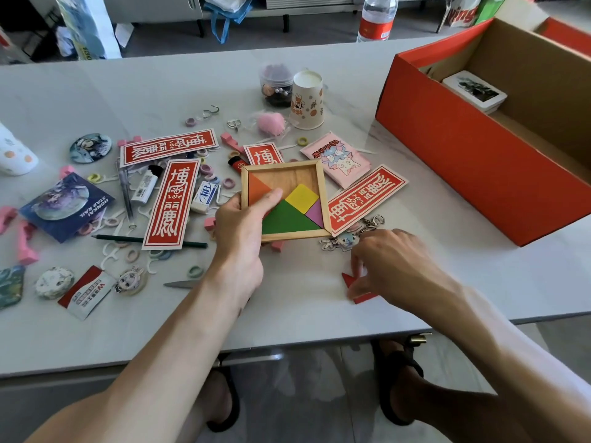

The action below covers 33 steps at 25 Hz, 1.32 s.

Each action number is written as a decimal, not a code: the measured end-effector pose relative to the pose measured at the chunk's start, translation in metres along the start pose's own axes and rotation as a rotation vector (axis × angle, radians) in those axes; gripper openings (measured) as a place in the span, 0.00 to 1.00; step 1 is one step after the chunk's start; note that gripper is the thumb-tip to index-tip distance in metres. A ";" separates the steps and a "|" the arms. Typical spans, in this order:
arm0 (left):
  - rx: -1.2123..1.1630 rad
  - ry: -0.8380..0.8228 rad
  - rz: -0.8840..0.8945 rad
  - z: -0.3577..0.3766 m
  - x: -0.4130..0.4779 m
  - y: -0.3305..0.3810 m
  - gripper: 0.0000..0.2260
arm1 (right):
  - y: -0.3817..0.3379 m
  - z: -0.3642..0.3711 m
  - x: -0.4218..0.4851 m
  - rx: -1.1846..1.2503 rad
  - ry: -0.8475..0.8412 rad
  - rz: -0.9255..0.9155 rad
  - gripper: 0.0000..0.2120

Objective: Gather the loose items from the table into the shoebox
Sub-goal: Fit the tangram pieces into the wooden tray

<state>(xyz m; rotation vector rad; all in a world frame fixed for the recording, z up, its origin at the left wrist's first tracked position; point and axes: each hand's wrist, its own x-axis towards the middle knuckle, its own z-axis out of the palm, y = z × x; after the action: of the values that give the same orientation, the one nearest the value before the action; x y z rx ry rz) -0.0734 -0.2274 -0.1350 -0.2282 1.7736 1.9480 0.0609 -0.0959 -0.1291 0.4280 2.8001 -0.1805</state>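
On the table [287, 314], left fingers [270, 196] gripping puzzle tray [281, 165], right fingers [359, 255] covering red piece [366, 298], grip unclear

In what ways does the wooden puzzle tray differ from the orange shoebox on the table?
The wooden puzzle tray is shallow and pale; the shoebox is deep and orange. The left hand grips the tray; nothing touches the shoebox. The tray holds flat coloured pieces; the shoebox holds a small white box. Both are open on top and partly filled.
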 end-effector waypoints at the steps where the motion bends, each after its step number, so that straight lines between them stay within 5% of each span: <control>1: 0.001 0.004 0.003 0.001 0.000 0.000 0.07 | -0.002 0.000 0.001 -0.007 -0.001 0.009 0.22; 12: -0.003 0.004 0.046 0.000 0.000 -0.002 0.12 | -0.013 0.007 0.001 -0.072 0.081 0.127 0.17; 15: 0.001 -0.005 0.034 -0.004 0.002 -0.002 0.12 | -0.008 0.003 0.002 0.209 0.096 0.163 0.12; 20: 0.139 -0.116 0.053 -0.008 0.003 -0.002 0.14 | 0.019 -0.031 0.008 0.963 0.568 0.225 0.05; 24: 0.212 -0.245 0.105 -0.006 0.000 -0.004 0.14 | 0.016 -0.037 0.016 1.142 0.515 0.131 0.11; 33: 0.324 -0.325 0.186 -0.009 0.002 -0.003 0.19 | 0.017 -0.031 0.027 0.792 0.455 0.048 0.10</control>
<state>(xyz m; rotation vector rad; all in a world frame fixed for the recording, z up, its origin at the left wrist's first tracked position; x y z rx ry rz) -0.0759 -0.2355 -0.1396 0.3550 1.9012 1.6637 0.0326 -0.0670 -0.1096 0.7845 3.0312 -1.3529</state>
